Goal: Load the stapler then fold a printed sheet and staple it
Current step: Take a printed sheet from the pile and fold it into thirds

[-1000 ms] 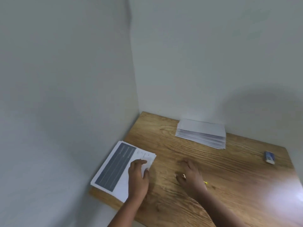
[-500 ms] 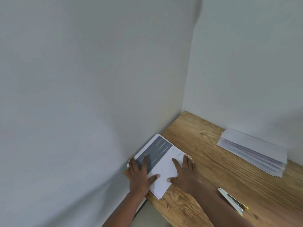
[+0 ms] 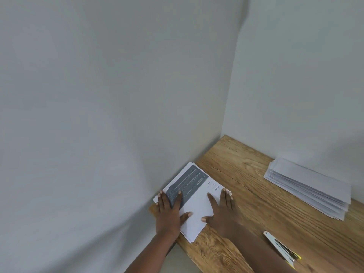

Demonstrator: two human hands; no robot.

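Pressing flat-fingered, left hand (image 3: 167,212) and right hand (image 3: 221,210) pin smooth printed sheet (image 3: 194,196).

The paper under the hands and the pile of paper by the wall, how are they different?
The printed sheets show a dark grey band with lines and some text; the folded stack looks plain white. The printed sheets make a thin pile, while the folded stack is thick, with many layered edges. The left hand and right hand press flat on the printed sheets; nothing touches the folded stack. Both lie on the wooden table.
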